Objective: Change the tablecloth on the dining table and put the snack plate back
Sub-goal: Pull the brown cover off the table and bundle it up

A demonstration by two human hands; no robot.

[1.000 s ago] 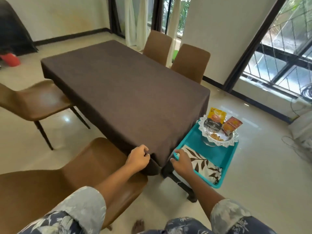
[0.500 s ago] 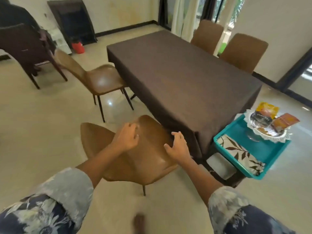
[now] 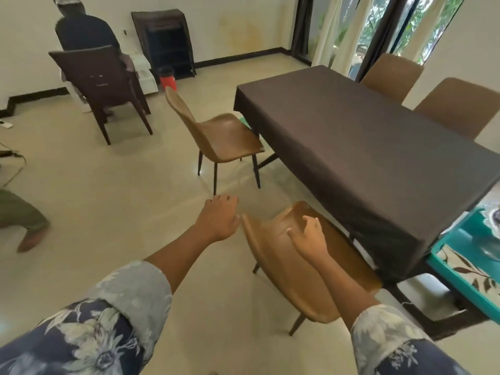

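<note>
A dark brown tablecloth (image 3: 359, 147) covers the dining table at the right. At the far right edge a teal tray (image 3: 460, 239) holds a folded leaf-patterned cloth (image 3: 460, 269) and the snack plate (image 3: 493, 215), which is mostly cut off by the frame. My left hand (image 3: 217, 217) hovers over the floor just left of the nearest brown chair (image 3: 292, 263), fingers loosely curled, holding nothing. My right hand (image 3: 309, 239) is above that chair's back, fingers apart and empty.
A second brown chair (image 3: 216, 133) stands by the table's left side, two more (image 3: 392, 77) behind it. A person sits in a dark chair (image 3: 100, 79) at the back wall beside a dark shelf unit (image 3: 165, 41) and a red container (image 3: 167, 79).
Both hands let go of the tablecloth's near corner and moved left to the nearest chair. The view swung left, pushing the tray to the right edge and revealing the seated person.
</note>
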